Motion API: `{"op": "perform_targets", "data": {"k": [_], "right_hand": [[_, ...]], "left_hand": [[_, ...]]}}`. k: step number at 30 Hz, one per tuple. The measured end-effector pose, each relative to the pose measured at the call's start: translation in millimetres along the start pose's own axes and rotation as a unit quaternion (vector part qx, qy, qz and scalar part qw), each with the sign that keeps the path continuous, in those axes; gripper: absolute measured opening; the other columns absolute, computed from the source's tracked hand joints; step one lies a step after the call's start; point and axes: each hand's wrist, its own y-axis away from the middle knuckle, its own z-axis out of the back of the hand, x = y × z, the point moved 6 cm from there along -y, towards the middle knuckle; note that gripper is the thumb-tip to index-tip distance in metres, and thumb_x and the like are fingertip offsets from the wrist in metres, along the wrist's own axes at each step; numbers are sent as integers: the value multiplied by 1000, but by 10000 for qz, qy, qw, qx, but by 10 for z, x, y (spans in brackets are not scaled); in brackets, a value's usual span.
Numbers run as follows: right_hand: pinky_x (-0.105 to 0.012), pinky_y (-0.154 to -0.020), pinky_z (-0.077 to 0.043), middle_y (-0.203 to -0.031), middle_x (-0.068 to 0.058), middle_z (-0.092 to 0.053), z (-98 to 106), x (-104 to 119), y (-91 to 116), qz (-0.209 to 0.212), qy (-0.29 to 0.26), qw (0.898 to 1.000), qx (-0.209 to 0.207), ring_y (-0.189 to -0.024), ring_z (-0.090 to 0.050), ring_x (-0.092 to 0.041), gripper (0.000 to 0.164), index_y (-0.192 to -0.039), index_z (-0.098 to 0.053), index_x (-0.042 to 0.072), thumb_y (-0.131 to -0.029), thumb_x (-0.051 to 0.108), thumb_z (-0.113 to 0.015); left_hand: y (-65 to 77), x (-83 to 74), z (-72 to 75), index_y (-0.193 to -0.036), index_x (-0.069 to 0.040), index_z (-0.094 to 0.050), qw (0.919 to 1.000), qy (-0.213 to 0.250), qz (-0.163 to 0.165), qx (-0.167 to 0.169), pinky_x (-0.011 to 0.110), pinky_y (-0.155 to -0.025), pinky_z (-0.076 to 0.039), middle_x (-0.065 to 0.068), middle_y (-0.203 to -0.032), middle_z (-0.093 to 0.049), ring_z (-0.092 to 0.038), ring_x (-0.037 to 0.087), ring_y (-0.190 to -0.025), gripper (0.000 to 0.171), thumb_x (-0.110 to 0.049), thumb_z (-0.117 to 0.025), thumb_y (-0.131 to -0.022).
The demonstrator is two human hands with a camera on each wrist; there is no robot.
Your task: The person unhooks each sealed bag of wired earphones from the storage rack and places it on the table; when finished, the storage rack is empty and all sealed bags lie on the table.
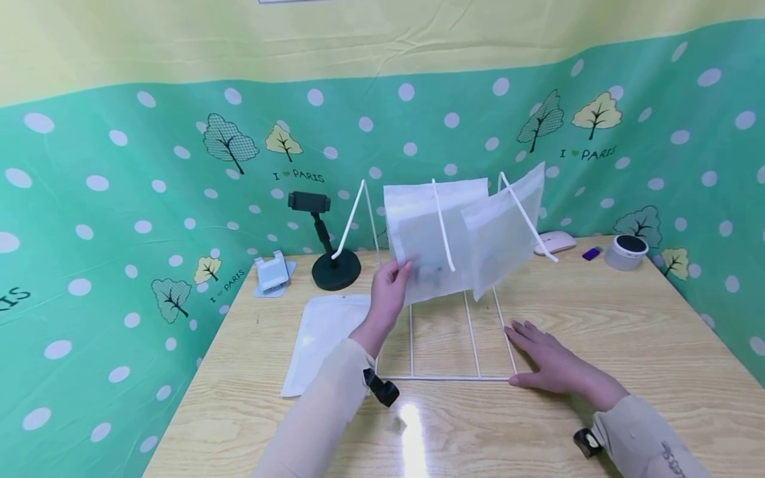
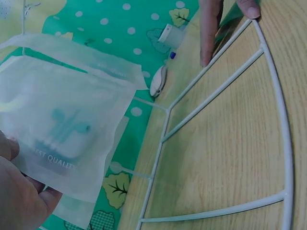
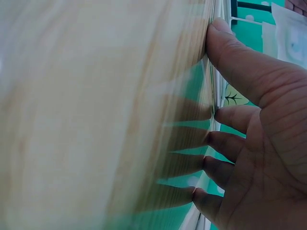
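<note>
My left hand (image 1: 390,292) pinches the lower left edge of a frosted white pouch (image 1: 418,239). Earphones (image 2: 71,125) show faintly through it, above the printed words "QUALITY". The pouch stands at the middle prong of a white wire rack (image 1: 445,378); whether it is threaded on that prong cannot be told. Beside it, a second frosted pouch (image 1: 502,232) hangs tilted at the right prong. With fingers spread, my right hand (image 1: 550,364) rests on the table at the rack's front right corner, its thumb touching the base wire.
Another white pouch (image 1: 325,338) lies flat left of the rack. Behind it stand a black phone holder (image 1: 336,271) and a small light-blue stand (image 1: 273,273). At the back right are a pale mouse (image 1: 556,241), a purple item (image 1: 592,253) and a white cylinder (image 1: 626,253).
</note>
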Motion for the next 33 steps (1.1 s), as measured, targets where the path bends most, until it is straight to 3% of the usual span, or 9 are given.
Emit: {"op": "perform_targets", "data": {"k": [5,16,18,25,33], "right_hand": [[-69,-107,-18,-152,-29,-28,-11,-14,-5,-43,-9,10000,86,-139,-19,-53,93,-148,-37,1,-80,53,-72],[-69,-107,-20,-152,-29,-29,-9,4,-6,-22,24,10000,49,-138,-20,-54,92,-147,-38,0,-80,52,-73],[-69,-107,-19,-152,-30,-29,-8,8,-5,-12,18,10000,47,-138,-20,-54,92,-147,-38,0,-80,52,-73],[-69,-107,-19,-151,-30,-29,5,23,7,24,-33,10000,36,-138,-20,-54,92,-147,-38,-1,-80,51,-74],[-69,-107,-20,-151,-30,-30,-2,11,4,0,16,10000,4,-138,-21,-54,92,-146,-39,-1,-80,52,-74]], "left_hand": [[200,-219,9,-117,7,-63,9999,99,-66,38,45,-94,-50,23,-121,-63,-61,35,-112,26,-10,-52,-101],[377,-260,27,-117,7,-63,9996,229,-97,107,44,-92,-52,22,-118,-64,-63,33,-109,26,-9,-52,-101],[400,-250,34,-117,8,-63,9996,223,-114,134,44,-92,-52,23,-117,-64,-63,33,-108,26,-8,-51,-101],[401,4,63,-118,6,-65,9991,414,-38,102,41,-91,-52,21,-116,-66,-64,29,-107,26,-11,-53,-100],[563,1,76,-116,5,-65,9989,437,-78,138,39,-90,-52,18,-117,-66,-63,25,-106,28,-16,-55,-100]]}}
